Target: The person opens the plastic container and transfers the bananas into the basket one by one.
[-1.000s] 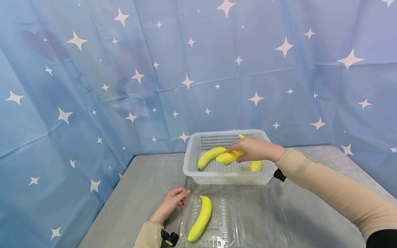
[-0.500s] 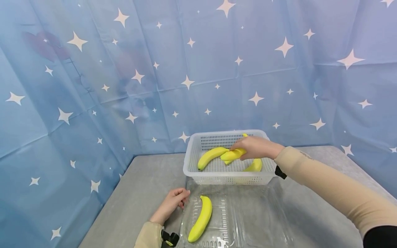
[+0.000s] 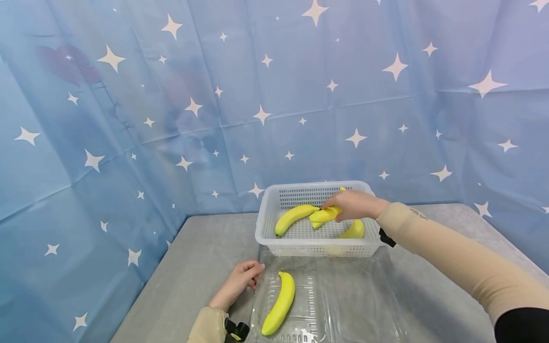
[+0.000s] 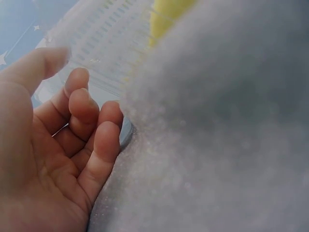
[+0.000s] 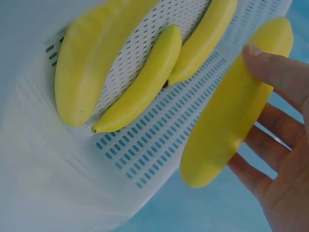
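Note:
My right hand (image 3: pixel 359 205) grips a yellow banana (image 5: pixel 231 111) over the white perforated basket (image 3: pixel 300 248), thumb on one side and fingers on the other. Other bananas lie in the basket: one at its left (image 3: pixel 296 218), one at its front right (image 3: pixel 354 229), and one partly hidden below the held banana. Down at the left, my left hand (image 3: pixel 240 282) rests beside the left edge of a clear plastic clamshell box (image 3: pixel 360 300), fingers loosely curled with nothing visible between them. A single banana (image 3: pixel 279 305) lies in the box's left half.
The grey table (image 3: pixel 214 238) extends on both sides of the basket and box. Behind it hangs a blue curtain (image 3: pixel 231 143) with white stars. The basket stands just behind the clamshell box.
My right hand has shifted slightly to the right above the basket with the banana in its grip. The left hand stays in place by the clamshell box.

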Available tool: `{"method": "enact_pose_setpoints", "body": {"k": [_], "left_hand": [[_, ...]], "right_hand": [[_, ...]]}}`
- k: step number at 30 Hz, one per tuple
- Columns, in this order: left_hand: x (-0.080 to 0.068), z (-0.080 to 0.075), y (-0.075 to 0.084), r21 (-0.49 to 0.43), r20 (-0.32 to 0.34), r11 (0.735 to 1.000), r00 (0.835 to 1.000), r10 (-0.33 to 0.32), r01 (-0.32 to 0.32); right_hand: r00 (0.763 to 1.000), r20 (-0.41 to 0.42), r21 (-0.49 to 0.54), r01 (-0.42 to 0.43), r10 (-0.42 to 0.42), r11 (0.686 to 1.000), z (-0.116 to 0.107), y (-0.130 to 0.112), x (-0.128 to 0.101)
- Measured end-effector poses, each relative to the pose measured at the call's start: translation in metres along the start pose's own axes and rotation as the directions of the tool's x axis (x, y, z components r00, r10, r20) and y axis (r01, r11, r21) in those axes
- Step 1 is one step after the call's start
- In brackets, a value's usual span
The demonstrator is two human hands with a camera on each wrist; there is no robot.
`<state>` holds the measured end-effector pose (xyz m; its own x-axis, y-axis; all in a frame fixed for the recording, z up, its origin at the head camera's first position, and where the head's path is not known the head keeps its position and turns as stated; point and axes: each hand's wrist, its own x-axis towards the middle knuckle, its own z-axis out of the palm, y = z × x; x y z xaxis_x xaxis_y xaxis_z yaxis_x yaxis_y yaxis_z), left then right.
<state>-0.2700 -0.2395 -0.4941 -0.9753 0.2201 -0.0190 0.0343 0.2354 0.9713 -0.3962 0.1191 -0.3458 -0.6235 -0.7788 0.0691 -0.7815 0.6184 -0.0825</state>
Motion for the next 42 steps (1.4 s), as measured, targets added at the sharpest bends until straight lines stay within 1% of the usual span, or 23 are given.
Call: {"method": "enact_pose_setpoints", "body": {"k": [6, 13, 18, 23, 30, 31, 36, 37, 39, 42], "left_hand": [[0.002, 0.001, -0.001, 0.000, 0.003, 1.000, 1.000, 0.010, -0.010], [0.002, 0.000, -0.003, -0.007, 0.006, 1.000, 1.000, -0.012, 0.012], [-0.001, 0.000, 0.000, -0.010, 0.008, 1.000, 1.000, -0.013, 0.013], [0.000, 0.000, -0.001, -0.001, 0.008, 1.000, 1.000, -0.012, 0.012], [0.001, 0.001, -0.001, -0.001, 0.009, 1.000, 1.000, -0.006, 0.006], [0.001, 0.001, 0.000, -0.001, 0.010, 1.000, 1.000, -0.006, 0.006], [-0.010, 0.004, 0.021, -0.008, 0.021, 1.000, 1.000, 0.013, -0.013], [-0.010, 0.004, 0.022, -0.007, 0.022, 1.000, 1.000, 0.012, -0.012], [-0.009, 0.003, 0.018, -0.007, 0.022, 1.000, 1.000, 0.011, -0.011], [-0.001, 0.001, 0.004, -0.007, 0.013, 1.000, 1.000, 0.002, -0.002]], "right_hand": [[1.000, 0.008, 0.004, -0.009, 0.009, 1.000, 0.001, 0.003, 0.003], [1.000, 0.006, 0.021, -0.002, 0.002, 1.000, 0.001, 0.004, 0.007], [1.000, 0.001, 0.030, -0.008, 0.008, 1.000, 0.002, 0.005, 0.012], [1.000, 0.019, 0.043, -0.015, 0.014, 0.999, 0.003, 0.006, 0.017], [0.997, 0.044, 0.068, -0.065, 0.062, 0.996, 0.004, 0.011, 0.024], [0.997, 0.047, 0.071, -0.069, 0.066, 0.995, 0.005, 0.013, 0.024], [0.993, 0.063, 0.091, -0.109, 0.104, 0.990, 0.008, 0.021, 0.028], [0.992, 0.065, 0.092, -0.118, 0.112, 0.989, 0.008, 0.022, 0.029], [0.990, 0.068, 0.090, -0.133, 0.127, 0.987, 0.008, 0.024, 0.030], [0.987, 0.071, 0.098, -0.150, 0.143, 0.984, 0.010, 0.025, 0.032]]}}
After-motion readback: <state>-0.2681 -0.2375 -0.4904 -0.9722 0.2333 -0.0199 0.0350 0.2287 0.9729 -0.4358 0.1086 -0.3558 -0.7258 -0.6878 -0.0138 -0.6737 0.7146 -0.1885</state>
